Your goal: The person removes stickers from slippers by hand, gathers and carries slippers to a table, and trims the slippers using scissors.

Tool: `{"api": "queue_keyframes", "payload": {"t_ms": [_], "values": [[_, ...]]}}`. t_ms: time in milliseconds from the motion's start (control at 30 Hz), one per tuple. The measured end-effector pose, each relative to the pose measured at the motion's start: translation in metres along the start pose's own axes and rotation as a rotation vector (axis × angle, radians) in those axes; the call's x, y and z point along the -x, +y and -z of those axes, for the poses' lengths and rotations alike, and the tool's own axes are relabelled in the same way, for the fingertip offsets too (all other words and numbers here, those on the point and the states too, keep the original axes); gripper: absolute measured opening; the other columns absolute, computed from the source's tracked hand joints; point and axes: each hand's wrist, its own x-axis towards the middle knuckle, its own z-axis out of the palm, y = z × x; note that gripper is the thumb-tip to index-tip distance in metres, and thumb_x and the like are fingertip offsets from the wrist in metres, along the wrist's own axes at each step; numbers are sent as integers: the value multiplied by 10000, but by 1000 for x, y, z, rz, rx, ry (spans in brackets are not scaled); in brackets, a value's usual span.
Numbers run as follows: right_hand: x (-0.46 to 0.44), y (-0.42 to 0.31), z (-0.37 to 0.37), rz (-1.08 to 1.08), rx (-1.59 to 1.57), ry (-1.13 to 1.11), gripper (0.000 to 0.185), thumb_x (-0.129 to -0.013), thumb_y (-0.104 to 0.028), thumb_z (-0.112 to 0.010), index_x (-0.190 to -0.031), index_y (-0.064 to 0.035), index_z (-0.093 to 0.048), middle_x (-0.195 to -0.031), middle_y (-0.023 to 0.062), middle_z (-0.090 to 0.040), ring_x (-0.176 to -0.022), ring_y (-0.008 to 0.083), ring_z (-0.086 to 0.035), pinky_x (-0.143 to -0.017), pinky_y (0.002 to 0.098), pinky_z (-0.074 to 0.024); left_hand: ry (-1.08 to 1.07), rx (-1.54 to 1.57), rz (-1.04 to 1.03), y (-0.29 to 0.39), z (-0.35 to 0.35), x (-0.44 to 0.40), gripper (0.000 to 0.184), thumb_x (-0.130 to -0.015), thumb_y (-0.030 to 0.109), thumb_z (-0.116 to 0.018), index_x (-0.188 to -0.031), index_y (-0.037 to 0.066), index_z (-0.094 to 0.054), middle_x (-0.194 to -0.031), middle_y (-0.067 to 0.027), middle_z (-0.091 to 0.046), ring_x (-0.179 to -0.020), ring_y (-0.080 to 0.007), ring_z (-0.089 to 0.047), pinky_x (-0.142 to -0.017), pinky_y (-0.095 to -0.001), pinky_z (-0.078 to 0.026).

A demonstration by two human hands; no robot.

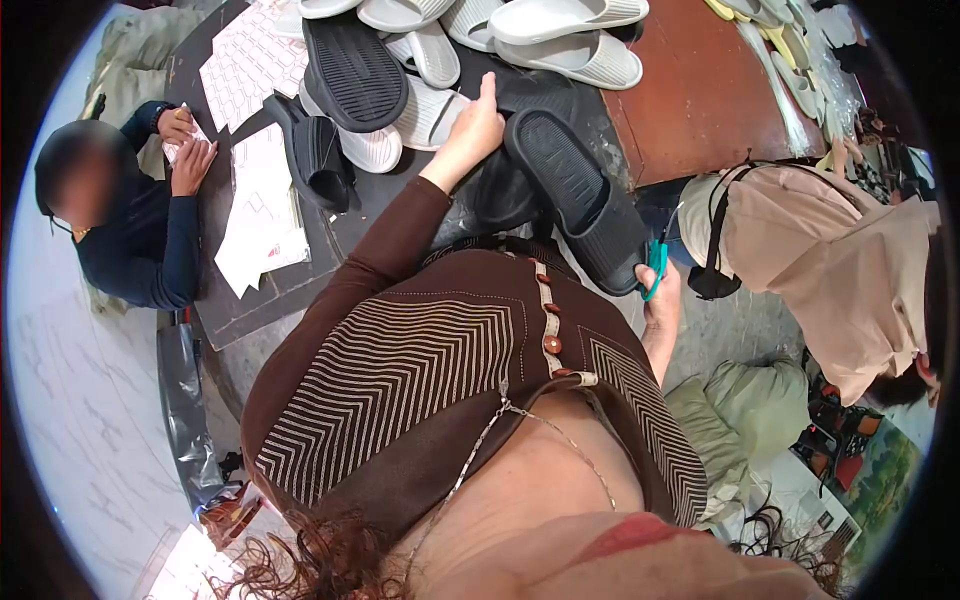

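My left hand (474, 135) is over the dark table with its index finger stretched out, beside a black slipper (540, 95) and a light grey slipper (430, 108); its other fingers are partly hidden. Teal-handled scissors (654, 270) are gripped in my right hand (660, 300), whose thumb also presses on the near end of a ridged black slipper (575, 185). That slipper slants from my right hand up towards the left one. Another black slipper (503, 190) lies partly beneath it.
Grey and black slippers (355, 70) are heaped on the table (245, 325). Printed paper sheets (262, 205) lie at the left, near a seated person (145, 230) handling paper. Another person (830, 260) in beige is at the right, below a brown tabletop (700, 90).
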Motion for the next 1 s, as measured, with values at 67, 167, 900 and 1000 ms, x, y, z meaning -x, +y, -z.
{"api": "queue_keyframes", "payload": {"t_ms": [67,167,900,1000], "values": [[15,-4,-3,-7,26,59,278,-640,-210,-678,-806,-47,-526,-676,-63,-447,-581,38,-390,-502,199,-301,-18,24,18,-1,-9,7,648,-743,41,-468,-1321,13,-176,-772,-285,-578,-707,-406,-584,-638,-450,-472],[40,-4,10,-47,71,95,298,-637,-213,-683,-829,-36,-539,-684,-57,-460,-588,44,-400,-511,205,-308,-62,72,42,-2,-24,17,694,-746,40,-467,-1344,18,-116,-746,-275,-581,-667,-386,-591,-601,-432,-480],[14,65,-76,115,-337,138,245,-697,-77,-626,-900,-37,-496,-730,-21,-471,-650,67,-436,-571,229,-349,-66,147,-221,22,-17,61,614,-744,59,-524,-1305,19,-276,-771,-185,-573,-664,-325,-565,-636,-381,-463],[20,56,-68,169,-486,119,250,-706,-58,-605,-928,-38,-490,-768,-12,-486,-683,80,-460,-608,238,-373,-25,367,-251,38,1,71,572,-758,30,-522,-1290,22,-310,-777,-126,-564,-636,-246,-554,-625,-316,-458]]}}
